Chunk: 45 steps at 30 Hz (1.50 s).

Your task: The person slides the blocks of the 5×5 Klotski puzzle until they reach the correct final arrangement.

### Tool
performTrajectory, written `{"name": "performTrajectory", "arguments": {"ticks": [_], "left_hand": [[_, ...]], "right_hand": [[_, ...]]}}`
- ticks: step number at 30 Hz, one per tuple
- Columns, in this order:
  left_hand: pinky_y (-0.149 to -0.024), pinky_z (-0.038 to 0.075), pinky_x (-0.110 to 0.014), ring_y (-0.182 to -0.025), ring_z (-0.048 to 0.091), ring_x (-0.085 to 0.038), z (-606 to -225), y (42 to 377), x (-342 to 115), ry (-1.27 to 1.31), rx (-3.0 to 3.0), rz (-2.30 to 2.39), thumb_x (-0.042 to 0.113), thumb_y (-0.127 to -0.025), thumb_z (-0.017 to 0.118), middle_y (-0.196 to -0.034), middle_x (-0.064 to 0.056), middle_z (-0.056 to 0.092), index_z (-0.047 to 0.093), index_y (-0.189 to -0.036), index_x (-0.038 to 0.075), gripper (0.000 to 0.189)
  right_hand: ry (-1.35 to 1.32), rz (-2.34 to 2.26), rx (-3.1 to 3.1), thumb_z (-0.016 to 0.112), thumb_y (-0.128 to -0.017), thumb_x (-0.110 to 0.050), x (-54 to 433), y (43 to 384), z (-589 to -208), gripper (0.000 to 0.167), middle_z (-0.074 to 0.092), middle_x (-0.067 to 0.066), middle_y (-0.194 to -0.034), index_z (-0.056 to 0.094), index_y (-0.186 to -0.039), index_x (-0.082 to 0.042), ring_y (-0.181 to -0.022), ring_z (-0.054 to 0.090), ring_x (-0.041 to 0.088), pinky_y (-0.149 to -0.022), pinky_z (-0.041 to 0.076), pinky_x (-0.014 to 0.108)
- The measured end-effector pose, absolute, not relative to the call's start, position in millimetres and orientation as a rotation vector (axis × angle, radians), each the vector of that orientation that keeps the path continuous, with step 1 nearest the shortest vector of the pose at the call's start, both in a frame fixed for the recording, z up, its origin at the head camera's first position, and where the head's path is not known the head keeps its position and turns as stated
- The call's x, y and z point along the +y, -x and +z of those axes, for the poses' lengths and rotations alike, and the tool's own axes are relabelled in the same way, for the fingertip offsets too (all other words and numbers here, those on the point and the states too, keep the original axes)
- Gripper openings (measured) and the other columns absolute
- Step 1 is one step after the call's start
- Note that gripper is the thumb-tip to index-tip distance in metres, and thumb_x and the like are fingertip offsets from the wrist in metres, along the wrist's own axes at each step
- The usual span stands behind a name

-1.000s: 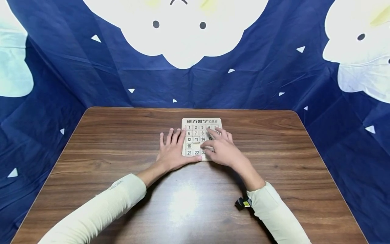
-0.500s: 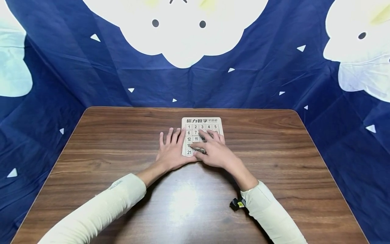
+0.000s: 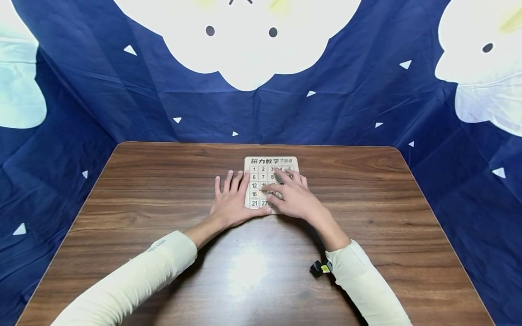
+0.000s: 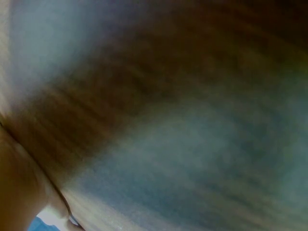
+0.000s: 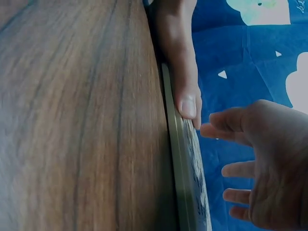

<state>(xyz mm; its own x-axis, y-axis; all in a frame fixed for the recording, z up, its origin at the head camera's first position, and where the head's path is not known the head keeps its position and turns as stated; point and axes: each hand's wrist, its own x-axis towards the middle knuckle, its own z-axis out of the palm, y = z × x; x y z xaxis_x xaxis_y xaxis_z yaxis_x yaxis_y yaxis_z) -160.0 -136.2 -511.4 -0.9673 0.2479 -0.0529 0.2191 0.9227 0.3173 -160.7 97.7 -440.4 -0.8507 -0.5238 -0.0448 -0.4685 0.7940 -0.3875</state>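
Board (image 3: pixel 265 161) of numbered tiles lies flat on the wooden table (image 3: pixel 171 176), toward its far side. Your left hand (image 3: pixel 230 201) is spread wide, index along the board's left edge, thumb at its near edge. Your right hand (image 3: pixel 295 198) is over the tiles, fingers parted; I cannot tell whether they touch.

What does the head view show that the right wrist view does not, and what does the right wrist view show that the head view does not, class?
Only the head view: readable number tiles, the pale right sleeve and the small black device beside it.

Only the right wrist view: the thickness of the puzzle board, seen from low down, and the underside of the right hand.

Both: the board, both hands, the left hand with its thumb at the board's edge, the wooden table and the blue backdrop.
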Motion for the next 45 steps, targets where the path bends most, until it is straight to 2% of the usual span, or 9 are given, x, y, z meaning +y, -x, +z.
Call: {"name": "performTrajectory", "arguments": {"ticks": [7,16,25,36,45], "left_hand": [[-0.141,-0.010,-0.071,-0.179,0.003,-0.042,-511,160,-136,-0.378,2.995,0.448,0.101,-0.080,0.063,-0.190,-0.015,0.020,0.009,-0.184,0.020,0.142],[-0.141,-0.009,-0.070,-0.179,0.004,-0.042,-510,160,-133,-0.375,2.994,0.497,0.108,-0.076,0.057,-0.190,-0.015,0.020,0.007,-0.184,0.023,0.147],[-0.141,-0.012,-0.070,-0.179,0.002,-0.042,-508,161,-135,-0.367,2.991,0.456,0.104,-0.079,0.060,-0.191,-0.015,0.018,0.010,-0.184,0.019,0.145],[-0.140,-0.011,-0.072,-0.179,0.003,-0.043,-508,160,-134,-0.388,2.992,0.434,0.101,-0.080,0.062,-0.191,-0.015,0.018,0.009,-0.184,0.020,0.142],[-0.141,-0.012,-0.069,-0.179,0.001,-0.042,-510,160,-135,-0.358,2.978,0.467,0.106,-0.077,0.059,-0.191,-0.015,0.017,0.007,-0.184,0.020,0.146]], "right_hand": [[0.867,-0.506,2.755,0.055,-0.116,-0.044,92,156,-443,0.041,0.029,0.019,-0.187,0.073,-0.152,-0.037,-0.171,0.024,0.056,-0.134,0.022,0.079],[0.754,-0.500,2.820,0.059,-0.112,-0.031,108,158,-439,0.037,0.037,0.017,-0.184,0.081,-0.141,-0.036,-0.170,0.025,0.054,-0.132,0.025,0.073],[0.805,-0.502,2.781,0.053,-0.115,-0.040,85,171,-446,0.046,0.025,0.017,-0.189,0.066,-0.160,-0.037,-0.171,0.022,0.052,-0.136,0.022,0.073],[0.834,-0.545,2.738,0.053,-0.115,-0.038,91,156,-442,0.042,0.031,0.018,-0.186,0.074,-0.151,-0.034,-0.171,0.022,0.055,-0.134,0.021,0.078],[0.716,-0.550,2.830,0.059,-0.112,-0.036,98,170,-444,0.041,0.035,0.022,-0.184,0.076,-0.148,-0.028,-0.168,0.027,0.057,-0.130,0.027,0.074]]}}
